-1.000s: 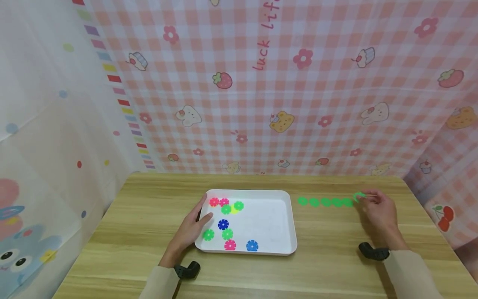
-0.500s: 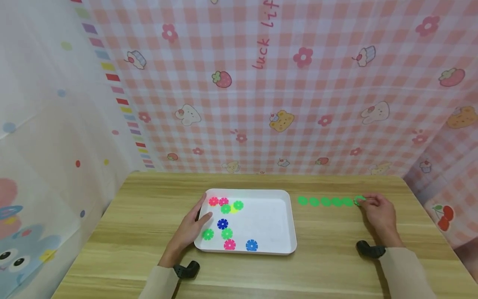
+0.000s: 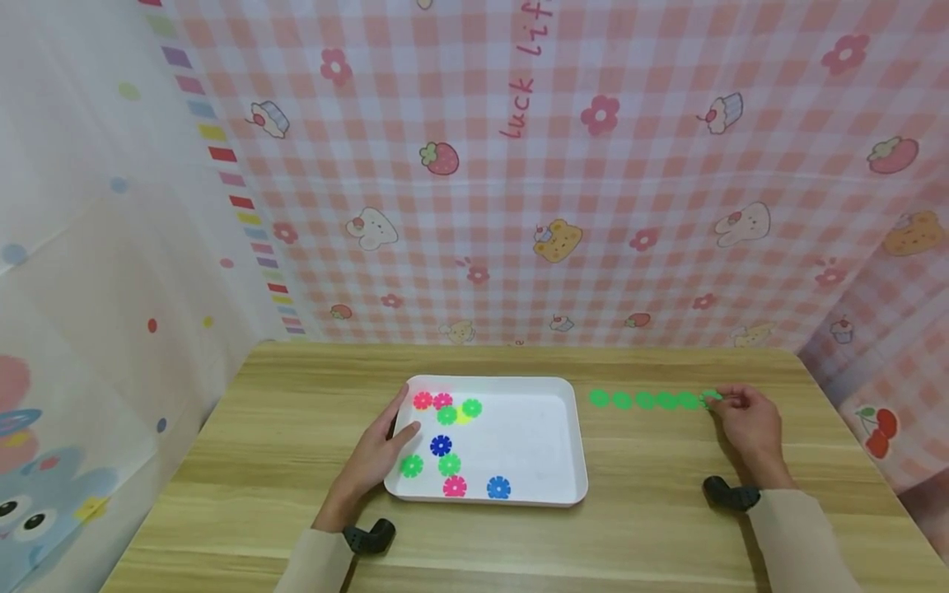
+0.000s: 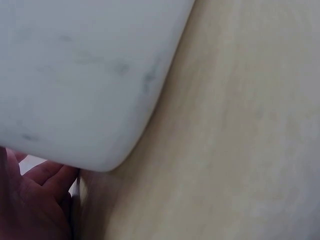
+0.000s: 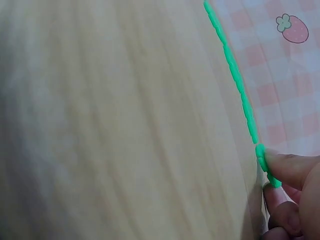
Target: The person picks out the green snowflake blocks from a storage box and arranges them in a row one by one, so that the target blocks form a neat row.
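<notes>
A white rectangular tray [image 3: 530, 449] stands mid-table in the head view. My left hand [image 3: 374, 455] grips its left side, thumb over the rim and fingers along the outer wall. In the left wrist view the tray's underside [image 4: 75, 75] partly covers that hand. On the right, my right hand [image 3: 752, 424] pinches a green notched snowflake disc [image 3: 709, 397] between thumb and fingers. This disc is at the right end of a row of green snowflake discs [image 3: 645, 400] lying flat. In the right wrist view it [image 5: 260, 154] looks slightly tilted against the row.
Inside the tray several loose snowflake discs lie mostly at the left: pink [image 3: 455, 486], green [image 3: 449, 464], dark blue [image 3: 441, 445], yellow and a lighter blue one [image 3: 498, 487]. A checked pink cloth [image 3: 563, 181] hangs behind the wooden table [image 3: 296, 428].
My right hand has lowered the green disc and brought it left, against the end of the row. The left hand has stayed on the tray.
</notes>
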Tool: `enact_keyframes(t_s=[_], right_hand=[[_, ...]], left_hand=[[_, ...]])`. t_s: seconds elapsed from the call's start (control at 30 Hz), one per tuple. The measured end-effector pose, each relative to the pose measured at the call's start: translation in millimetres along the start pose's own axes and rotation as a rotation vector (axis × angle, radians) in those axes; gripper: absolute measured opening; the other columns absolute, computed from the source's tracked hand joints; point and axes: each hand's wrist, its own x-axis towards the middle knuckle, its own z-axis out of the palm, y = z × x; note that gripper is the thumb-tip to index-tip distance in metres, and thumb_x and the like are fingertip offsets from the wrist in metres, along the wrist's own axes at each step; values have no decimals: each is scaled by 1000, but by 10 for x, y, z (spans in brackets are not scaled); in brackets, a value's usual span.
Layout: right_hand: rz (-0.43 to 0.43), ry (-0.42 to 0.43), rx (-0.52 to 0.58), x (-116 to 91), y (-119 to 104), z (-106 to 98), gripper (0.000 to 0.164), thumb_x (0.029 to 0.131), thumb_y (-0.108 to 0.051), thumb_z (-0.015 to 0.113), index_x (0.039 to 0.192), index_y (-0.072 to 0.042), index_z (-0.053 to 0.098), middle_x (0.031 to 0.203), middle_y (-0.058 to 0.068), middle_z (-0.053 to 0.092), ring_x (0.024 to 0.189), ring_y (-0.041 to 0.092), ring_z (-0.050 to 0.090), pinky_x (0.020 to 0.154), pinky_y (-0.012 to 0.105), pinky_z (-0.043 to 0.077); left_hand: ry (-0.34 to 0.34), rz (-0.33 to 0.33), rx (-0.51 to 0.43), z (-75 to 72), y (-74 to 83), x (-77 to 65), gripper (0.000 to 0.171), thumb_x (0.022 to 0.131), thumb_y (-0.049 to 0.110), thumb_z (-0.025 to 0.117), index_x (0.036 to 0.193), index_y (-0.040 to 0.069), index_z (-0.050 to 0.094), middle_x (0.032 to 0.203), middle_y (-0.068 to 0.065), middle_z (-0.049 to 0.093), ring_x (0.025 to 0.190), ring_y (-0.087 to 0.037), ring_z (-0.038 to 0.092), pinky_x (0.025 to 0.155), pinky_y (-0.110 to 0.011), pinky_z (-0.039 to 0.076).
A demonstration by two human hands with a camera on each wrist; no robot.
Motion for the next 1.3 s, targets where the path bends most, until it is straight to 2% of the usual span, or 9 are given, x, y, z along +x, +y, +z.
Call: enact_keyframes(t_s=[0.3,0.57,0.77,1.1,1.3], right_hand=[[6,15,-61,-21,-26,-1,33,94,-28,68,110,1,65,87,3,64,71,3,50,60,18,40],[-2,33,-60,-46,-33,7,30,94,-25,67,108,1,65,88,9,65,68,3,49,58,18,40],[10,40,-44,-45,-36,0,33,94,-27,67,110,1,65,87,6,64,69,3,49,58,18,40],[39,74,6,-64,-49,-6,29,94,-26,65,109,-1,67,77,-10,57,67,0,48,57,16,41],[23,63,46,-137,-194,24,32,94,-28,65,112,-1,66,83,-7,58,69,0,48,56,16,43]], left_hand=[[3,7,-11,-6,-2,-3,65,104,30,51,160,27,19,167,-2,14,153,-26,8,124,-49,8],[4,5,-4,0,-7,-4,65,104,30,51,160,28,18,167,-2,14,153,-26,9,124,-49,8],[5,12,-9,-2,-20,6,65,104,27,51,160,27,17,167,-3,13,153,-26,8,124,-49,7],[7,8,-13,4,-10,8,65,104,27,51,160,27,18,167,-3,14,153,-27,8,124,-50,8],[3,9,-17,-9,-5,-1,65,104,26,51,160,26,17,167,-4,14,153,-27,9,124,-49,8]])
